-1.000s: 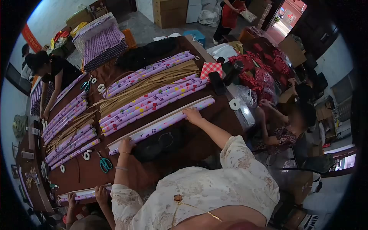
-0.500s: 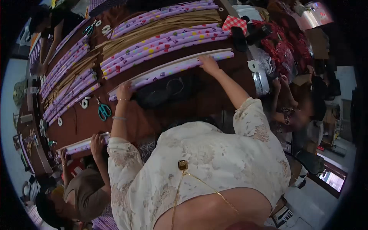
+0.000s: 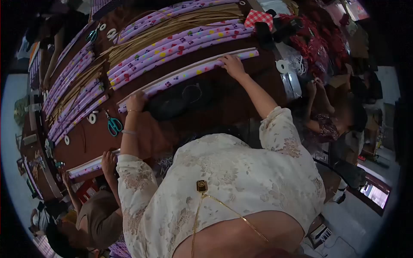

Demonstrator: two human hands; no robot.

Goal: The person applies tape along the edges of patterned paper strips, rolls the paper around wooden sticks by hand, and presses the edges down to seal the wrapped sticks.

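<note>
A long purple patterned paper roll [image 3: 189, 77] lies across the table before me, with a thin tan strip and a little white showing along its far edge. My left hand [image 3: 136, 102] is closed over its left end. Toward the right end, my right hand [image 3: 232, 67] grips it, fingers bent over the top and the thumb side partly hidden. Under the middle of the roll, on the near side, sits a dark object [image 3: 180, 103] that I cannot make out. Teal-handled scissors [image 3: 114, 126] rest to the left of my left hand.
Finished-looking purple rolls [image 3: 172, 49] and tan strips [image 3: 150, 36] lie beyond. White tape rolls [image 3: 92, 118] sit at left, another tape roll [image 3: 282, 66] at right. A co-worker at lower left holds a similar roll [image 3: 90, 167]; another person [image 3: 333, 120] sits at right.
The roll in my hands has turned: less of its white inner side shows and more of the purple pattern. Both hands stay near its ends. The whole view has shifted slightly.
</note>
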